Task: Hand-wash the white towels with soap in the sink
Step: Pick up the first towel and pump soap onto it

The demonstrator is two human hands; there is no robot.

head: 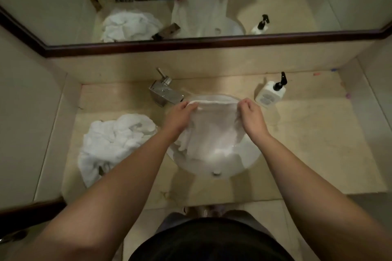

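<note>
Left hand [180, 115]: clamped on the upper edge of the thin white cloth towel [212, 133].
Right hand [251, 115]: pinched on the same edge.
Towel: hung into the round white basin sink [252, 154].

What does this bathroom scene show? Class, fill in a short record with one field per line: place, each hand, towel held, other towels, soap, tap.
place: sink set in a beige counter, below a mirror
left hand: pinching the top edge of the held towel
right hand: pinching the same edge
held towel: white, stretched between both hands, hanging into the sink
other towels: crumpled white heap on the counter, left of the sink
soap bottle: white with black pump, behind and right of the sink
tap: no running water visible
</note>
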